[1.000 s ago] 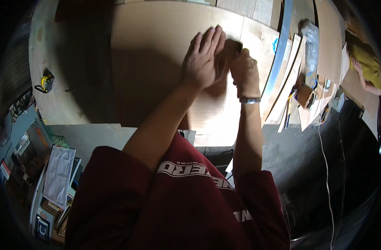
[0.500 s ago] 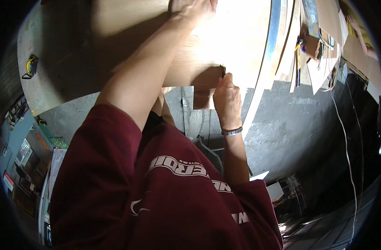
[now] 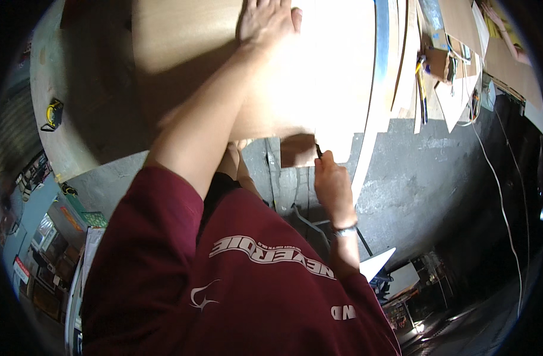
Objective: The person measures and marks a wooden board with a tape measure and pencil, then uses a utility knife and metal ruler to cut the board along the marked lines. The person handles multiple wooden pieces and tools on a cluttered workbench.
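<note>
Head view: the left hand (image 3: 268, 25) is spread flat on the board (image 3: 256, 115), its fingertips out of view, grasping nothing that shows. The right hand (image 3: 333, 183) is clenched round a slim dark tool (image 3: 319, 152), its tip close to the board's near edge; contact is unclear. Under the left hand and forearm, the board is broad and flat, tan on the left, crossed by the forearm's shadow, and bleached white by glare toward the right. Beyond its near edge juts a lower piece (image 3: 294, 157), shadowed brown. Rightward run a bluish strip (image 3: 380, 53) and wood strips (image 3: 405, 71); far left sits a yellow-and-black tape measure (image 3: 54, 114).
</note>
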The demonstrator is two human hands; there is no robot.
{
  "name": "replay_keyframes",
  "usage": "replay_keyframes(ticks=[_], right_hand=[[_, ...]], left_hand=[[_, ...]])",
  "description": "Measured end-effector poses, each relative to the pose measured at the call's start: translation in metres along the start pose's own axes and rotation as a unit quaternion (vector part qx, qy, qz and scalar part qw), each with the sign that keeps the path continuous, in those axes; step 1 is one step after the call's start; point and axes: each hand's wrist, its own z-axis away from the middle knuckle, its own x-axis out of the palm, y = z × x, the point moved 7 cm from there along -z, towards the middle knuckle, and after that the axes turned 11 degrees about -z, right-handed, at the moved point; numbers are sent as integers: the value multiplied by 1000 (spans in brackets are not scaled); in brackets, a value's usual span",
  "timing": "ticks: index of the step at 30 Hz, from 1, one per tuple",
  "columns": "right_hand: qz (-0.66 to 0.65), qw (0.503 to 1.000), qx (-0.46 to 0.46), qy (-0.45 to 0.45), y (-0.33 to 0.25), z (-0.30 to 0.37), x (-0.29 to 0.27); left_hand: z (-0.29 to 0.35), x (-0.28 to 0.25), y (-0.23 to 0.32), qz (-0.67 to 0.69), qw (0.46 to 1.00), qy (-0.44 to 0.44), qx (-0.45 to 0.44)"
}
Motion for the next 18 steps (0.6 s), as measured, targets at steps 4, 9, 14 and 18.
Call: replay_keyframes(ticks=[4, 9, 14, 18], right_hand=[[-106, 986, 2, 126, -63, -85, -79], [-76, 965, -119, 222, -125, -258, -110], [-9, 958, -129, 254, -154, -341, -120], [21, 975, -88, 204, -162, -352, -120]], left_hand=[[5, -3, -5, -18, 996, 83, -21], [2, -15, -7, 53, 998, 31, 17], [3, -27, -10, 110, 992, 53, 36], [1, -23, -14, 98, 995, 13, 30]])
